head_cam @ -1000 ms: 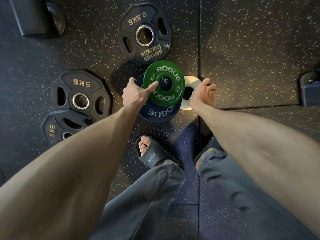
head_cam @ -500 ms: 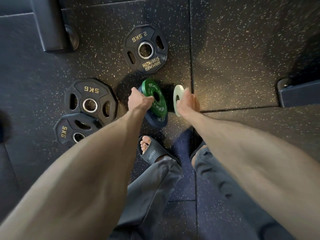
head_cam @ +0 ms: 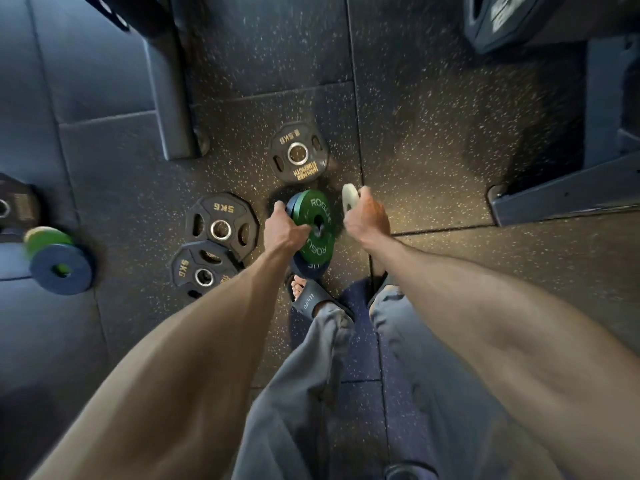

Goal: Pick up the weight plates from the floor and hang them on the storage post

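- Weight plates left of centre, two 5KG plates (head_cam: 221, 226) and a 2.5KG plate (head_cam: 298, 152), lie flat on the floor (head_cam: 433, 133), same as a second ago.
- Green plate (head_cam: 317, 226) and blue plate (head_cam: 308, 266) are now lifted on edge, left hand (head_cam: 284, 227) fingers hooked through the hole.
- White plate (head_cam: 349, 199) is up too, right hand (head_cam: 366, 219) fingers wrapped round it.
- Both arms hang straight down, so carrying to the post looks next.

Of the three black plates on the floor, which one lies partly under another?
The nearer 5KG plate: the other 5KG plate overlaps its far edge. The 2.5KG Hammer Strength plate lies alone, farther away.
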`<state>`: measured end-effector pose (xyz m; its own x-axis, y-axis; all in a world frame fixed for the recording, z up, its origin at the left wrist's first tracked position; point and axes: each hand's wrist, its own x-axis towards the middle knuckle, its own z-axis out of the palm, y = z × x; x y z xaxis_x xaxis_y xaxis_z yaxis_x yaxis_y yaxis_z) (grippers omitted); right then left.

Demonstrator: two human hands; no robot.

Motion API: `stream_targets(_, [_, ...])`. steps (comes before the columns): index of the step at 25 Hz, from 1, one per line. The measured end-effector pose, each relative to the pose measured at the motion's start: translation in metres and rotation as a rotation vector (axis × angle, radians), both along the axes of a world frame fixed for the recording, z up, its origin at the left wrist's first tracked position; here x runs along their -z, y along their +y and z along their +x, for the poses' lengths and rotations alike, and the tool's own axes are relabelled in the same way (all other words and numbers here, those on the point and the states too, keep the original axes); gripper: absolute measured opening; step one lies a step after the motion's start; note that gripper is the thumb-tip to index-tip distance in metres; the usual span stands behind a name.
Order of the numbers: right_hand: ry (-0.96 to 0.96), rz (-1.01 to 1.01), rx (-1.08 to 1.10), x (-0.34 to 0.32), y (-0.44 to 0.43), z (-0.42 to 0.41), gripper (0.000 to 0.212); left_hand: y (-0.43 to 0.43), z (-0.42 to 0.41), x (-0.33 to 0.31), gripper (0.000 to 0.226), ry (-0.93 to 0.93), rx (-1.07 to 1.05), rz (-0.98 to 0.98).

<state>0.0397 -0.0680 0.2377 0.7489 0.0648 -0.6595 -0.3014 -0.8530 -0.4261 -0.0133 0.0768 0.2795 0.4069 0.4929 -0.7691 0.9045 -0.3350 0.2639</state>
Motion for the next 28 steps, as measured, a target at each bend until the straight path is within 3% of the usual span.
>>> stream_targets(2, [0.032, 0.034, 0.024, -0.053, -0.010, 0.009, 0.023, -0.003, 0.011, -0.063, 0.043, -0.046, 0.021, 0.020])
stream_targets(7, [0.047, 0.155, 0.112, -0.205, -0.021, 0.034, 0.037, -0.015, 0.045, -0.216, 0.046, -0.116, 0.002, 0.041])
stream_targets(13, [0.016, 0.271, 0.179, -0.330, -0.005, 0.067, 0.049, -0.039, 0.080, -0.343, 0.045, -0.181, -0.036, 0.130])
stream_targets(16, [-0.001, 0.330, 0.184, -0.380, 0.005, 0.095, 0.054, -0.044, 0.087, -0.378, 0.039, -0.275, -0.127, 0.152])
stream_targets(24, [-0.014, 0.447, 0.038, -0.449, 0.054, 0.182, 0.027, -0.026, 0.147, -0.432, 0.038, -0.405, -0.404, 0.229])
stream_targets(28, [0.118, 0.513, 0.120, -0.466, 0.098, 0.241, 0.052, 0.016, 0.212, -0.440, 0.035, -0.424, -0.294, 0.286])
